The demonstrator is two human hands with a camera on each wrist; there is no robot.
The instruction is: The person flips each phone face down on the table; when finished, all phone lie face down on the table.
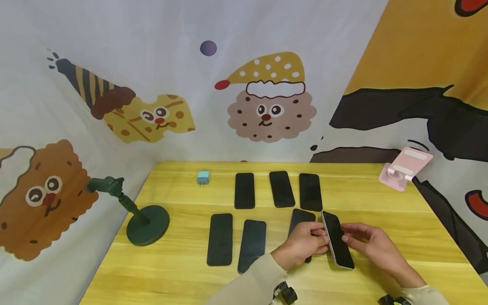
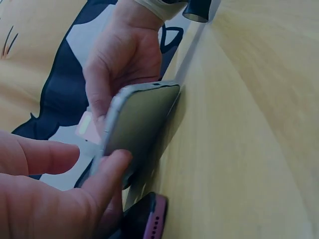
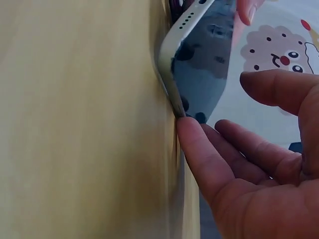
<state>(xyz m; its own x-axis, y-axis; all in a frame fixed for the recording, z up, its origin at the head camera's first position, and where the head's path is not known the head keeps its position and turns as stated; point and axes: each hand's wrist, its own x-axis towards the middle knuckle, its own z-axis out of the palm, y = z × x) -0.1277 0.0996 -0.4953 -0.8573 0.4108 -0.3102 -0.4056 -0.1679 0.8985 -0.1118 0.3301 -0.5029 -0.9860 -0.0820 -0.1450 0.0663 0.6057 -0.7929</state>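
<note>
A smartphone (image 1: 337, 240) is tilted beside the other phones, its silver left edge raised and its dark screen turned toward my right hand. My left hand (image 1: 301, 245) holds it at the raised left side. In the left wrist view a left finger (image 2: 110, 172) lies against the phone's back (image 2: 142, 117), while another digit stands apart. My right hand (image 1: 377, 248) is at the opposite side. One right fingertip (image 3: 192, 130) touches the lower edge in the right wrist view, with other fingers spread away. Another phone (image 1: 303, 217) lies partly hidden beneath my left hand.
Several dark phones lie to the left and behind, including one phone (image 1: 220, 239) and another phone (image 1: 244, 190). A green stand (image 1: 148, 226) is at the left, a blue charger plug (image 1: 203, 177) at the back, a pink phone stand (image 1: 404, 167) at the back right.
</note>
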